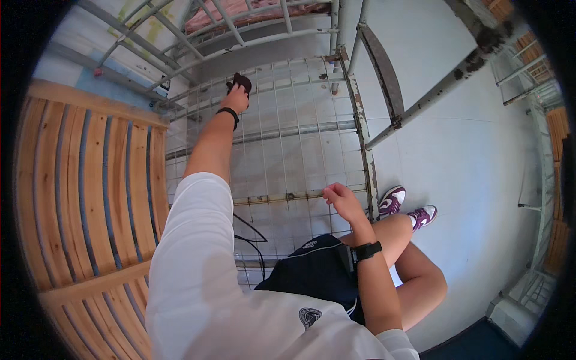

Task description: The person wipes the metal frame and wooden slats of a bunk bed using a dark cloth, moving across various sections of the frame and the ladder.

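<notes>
I sit on a metal bed frame, with its wire mesh base (pixel 277 156) stretched out in front of me. My left hand (pixel 236 99) reaches to the far left of the mesh. Its fingers are closed on a small dark brown object (pixel 242 81), whose kind I cannot make out; it may be a wad of cloth. My right hand (pixel 343 201) hovers above the mesh near its right rail (pixel 361 129), fingers curled and nothing visible in them. Paint is chipped off that rail, leaving rusty patches.
Wooden slats (pixel 84 192) lie along the left side. A bunk ladder with a dark step (pixel 383 78) rises at the far right. Metal railings (pixel 231 24) stand at the far end. A black cable (pixel 259 241) hangs by my lap. More bunk frames line the right wall.
</notes>
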`<state>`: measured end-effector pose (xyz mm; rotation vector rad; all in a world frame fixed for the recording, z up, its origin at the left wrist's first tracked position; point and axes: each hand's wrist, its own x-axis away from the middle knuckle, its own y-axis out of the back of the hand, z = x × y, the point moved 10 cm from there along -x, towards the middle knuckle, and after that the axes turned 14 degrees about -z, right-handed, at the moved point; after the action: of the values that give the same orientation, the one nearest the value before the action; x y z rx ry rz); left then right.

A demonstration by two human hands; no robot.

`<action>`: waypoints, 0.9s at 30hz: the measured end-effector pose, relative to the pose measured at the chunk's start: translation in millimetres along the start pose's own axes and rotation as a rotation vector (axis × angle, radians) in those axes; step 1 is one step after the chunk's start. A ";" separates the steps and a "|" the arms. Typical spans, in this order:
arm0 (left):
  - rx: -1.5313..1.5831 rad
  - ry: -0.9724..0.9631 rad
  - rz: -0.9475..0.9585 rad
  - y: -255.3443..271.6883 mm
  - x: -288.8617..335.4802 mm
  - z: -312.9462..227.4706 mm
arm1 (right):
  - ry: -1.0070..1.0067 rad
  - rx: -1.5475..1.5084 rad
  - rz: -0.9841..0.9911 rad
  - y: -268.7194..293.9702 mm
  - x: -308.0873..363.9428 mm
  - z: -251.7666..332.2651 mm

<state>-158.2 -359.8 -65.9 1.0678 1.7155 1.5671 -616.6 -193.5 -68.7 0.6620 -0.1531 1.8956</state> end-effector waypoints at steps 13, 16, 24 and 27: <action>-0.769 -0.777 0.078 -71.9 174.1 0.8 | -0.046 -0.092 -0.004 14.2 26.4 -8.6; -1.062 -0.964 0.307 -49.4 255.5 -21.9 | -0.048 -0.128 -0.019 22.3 29.1 -14.1; -0.494 -0.531 0.303 -43.3 327.8 3.3 | -0.045 -0.176 -0.009 26.9 43.4 -8.7; -0.389 -0.494 0.260 -38.2 356.1 17.6 | -0.046 -0.161 0.002 21.8 52.1 -4.1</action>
<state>-333.2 -46.9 -70.8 1.3634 0.9301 1.5370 -651.7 -158.5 -41.3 0.5966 -0.3322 1.8480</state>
